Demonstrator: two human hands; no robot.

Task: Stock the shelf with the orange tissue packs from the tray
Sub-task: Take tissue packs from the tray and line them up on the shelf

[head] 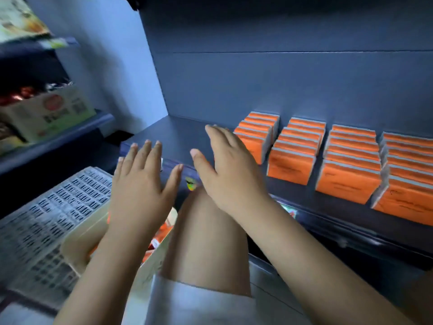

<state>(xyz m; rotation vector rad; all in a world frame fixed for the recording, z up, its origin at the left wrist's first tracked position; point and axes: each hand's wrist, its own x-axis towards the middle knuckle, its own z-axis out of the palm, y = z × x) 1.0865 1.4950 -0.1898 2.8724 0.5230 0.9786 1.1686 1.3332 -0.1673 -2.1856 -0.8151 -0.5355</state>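
Four rows of orange tissue packs (346,160) line the shelf (178,134), right; more sit in the tray (86,233), lower centre. Left hand (140,184) and right hand (229,170) hover flat, empty. Likely light, squashy: pinch broad faces.

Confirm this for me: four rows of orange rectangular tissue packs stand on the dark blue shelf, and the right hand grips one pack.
Wrong on the hand. In the head view the right hand is open, fingers straight, gripping no pack. Four rows of orange rectangular tissue packs do stand on the dark blue shelf.
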